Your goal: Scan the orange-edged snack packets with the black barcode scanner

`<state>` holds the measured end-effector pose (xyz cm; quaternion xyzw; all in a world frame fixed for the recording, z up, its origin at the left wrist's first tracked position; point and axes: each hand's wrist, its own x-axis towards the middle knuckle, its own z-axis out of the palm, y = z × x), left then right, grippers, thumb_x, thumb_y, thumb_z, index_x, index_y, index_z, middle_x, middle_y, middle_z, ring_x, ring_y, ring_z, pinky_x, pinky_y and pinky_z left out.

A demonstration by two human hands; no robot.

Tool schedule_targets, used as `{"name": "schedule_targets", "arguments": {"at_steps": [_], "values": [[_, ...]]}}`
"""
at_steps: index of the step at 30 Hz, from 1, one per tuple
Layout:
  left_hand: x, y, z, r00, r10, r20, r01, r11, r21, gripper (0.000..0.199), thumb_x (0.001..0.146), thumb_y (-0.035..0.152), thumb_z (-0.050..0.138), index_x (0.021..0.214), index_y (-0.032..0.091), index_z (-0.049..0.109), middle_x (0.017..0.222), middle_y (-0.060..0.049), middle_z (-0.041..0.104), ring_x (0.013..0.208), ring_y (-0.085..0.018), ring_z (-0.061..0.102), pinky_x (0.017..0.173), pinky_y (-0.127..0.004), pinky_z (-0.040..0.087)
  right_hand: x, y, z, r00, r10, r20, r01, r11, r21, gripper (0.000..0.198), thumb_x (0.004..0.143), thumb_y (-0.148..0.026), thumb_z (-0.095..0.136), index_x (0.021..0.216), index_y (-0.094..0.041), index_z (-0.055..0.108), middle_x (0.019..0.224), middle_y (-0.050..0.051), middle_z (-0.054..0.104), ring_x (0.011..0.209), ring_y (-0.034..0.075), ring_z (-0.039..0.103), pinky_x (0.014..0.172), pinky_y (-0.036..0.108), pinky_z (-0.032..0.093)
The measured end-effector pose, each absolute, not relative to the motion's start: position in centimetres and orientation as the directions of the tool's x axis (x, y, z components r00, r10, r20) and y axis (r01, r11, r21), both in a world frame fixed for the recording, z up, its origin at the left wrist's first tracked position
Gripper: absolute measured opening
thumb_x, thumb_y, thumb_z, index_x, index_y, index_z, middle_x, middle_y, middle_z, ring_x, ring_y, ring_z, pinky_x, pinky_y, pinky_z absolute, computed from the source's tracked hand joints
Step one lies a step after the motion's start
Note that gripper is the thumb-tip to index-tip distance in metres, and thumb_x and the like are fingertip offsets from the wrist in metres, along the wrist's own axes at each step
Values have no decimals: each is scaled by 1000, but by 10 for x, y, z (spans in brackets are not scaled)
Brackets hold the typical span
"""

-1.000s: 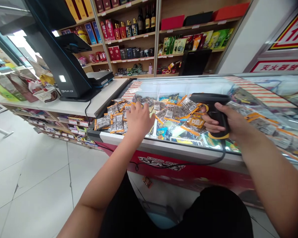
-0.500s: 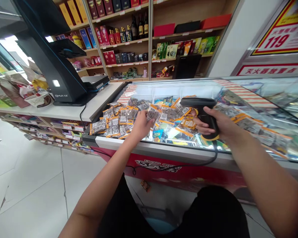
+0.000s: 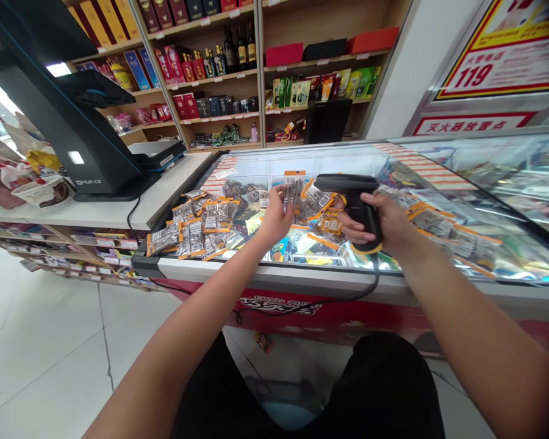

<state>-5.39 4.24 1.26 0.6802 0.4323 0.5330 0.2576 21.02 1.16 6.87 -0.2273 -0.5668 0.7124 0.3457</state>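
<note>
My left hand (image 3: 277, 216) is closed on a clear snack packet (image 3: 294, 188) with orange ends, holding it upright above the glass lid. In my right hand (image 3: 387, 222) is a black barcode scanner (image 3: 348, 183) with yellow trim, its head pointing left toward the packet. The scanner's cable hangs down over the freezer's front. More orange-edged packets lie around and below both hands. A pile of packets (image 3: 205, 225) is left of my left hand, and other packets (image 3: 452, 231) lie to the right of my right forearm.
A chest freezer (image 3: 201, 268) with a glass top stands before me. To its left is a counter (image 3: 174, 183) with a black scale terminal (image 3: 86, 146) and a paper bowl (image 3: 46, 190). One packet (image 3: 262, 342) lies on the floor. Stocked shelves (image 3: 219, 79) stand behind.
My left hand has moved right and farther over the lid, with the packet now more upright near the scanner. The view has turned slightly right. My right hand keeps the scanner.
</note>
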Motion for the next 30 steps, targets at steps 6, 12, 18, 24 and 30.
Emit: {"name": "schedule_targets", "arguments": {"at_steps": [6,12,18,24,30], "values": [[-54,47,3,52,861,506,338,-492,802,46,114,25,54,155,16,35,143,-23,68,134,-29,73,125,-52,54,208,8,70,-683,726,72,-241,-132,-961,42,95,-62,79,106,-24,63,62,-7,55,37,7,32,41,23,28],[-55,47,2,73,871,486,327,-481,814,44,115,22,52,155,18,34,135,-19,70,122,-28,76,121,-53,57,208,11,68,-732,674,104,-281,-160,-946,42,97,-60,80,106,-23,62,62,-7,55,37,6,34,40,21,29],[-54,47,1,71,884,463,334,-458,824,46,115,21,48,157,17,31,137,-22,70,121,-31,76,118,-58,60,211,13,66,-757,639,137,-302,-156,-941,41,99,-59,77,108,-22,62,63,-7,55,37,6,33,41,20,33],[-54,43,2,24,834,552,485,-493,723,83,108,22,60,176,18,13,180,-31,40,174,-40,40,144,-62,31,210,13,67,-710,692,134,-307,-133,-943,40,96,-57,78,108,-21,66,63,-6,56,38,7,36,40,22,35],[-51,22,11,-42,802,595,717,-391,578,81,100,18,72,173,23,36,194,-27,10,182,-51,9,143,-76,16,209,8,71,-633,774,21,-220,-154,-963,37,90,-58,81,102,-25,69,60,-5,53,38,8,34,40,23,31]]}}
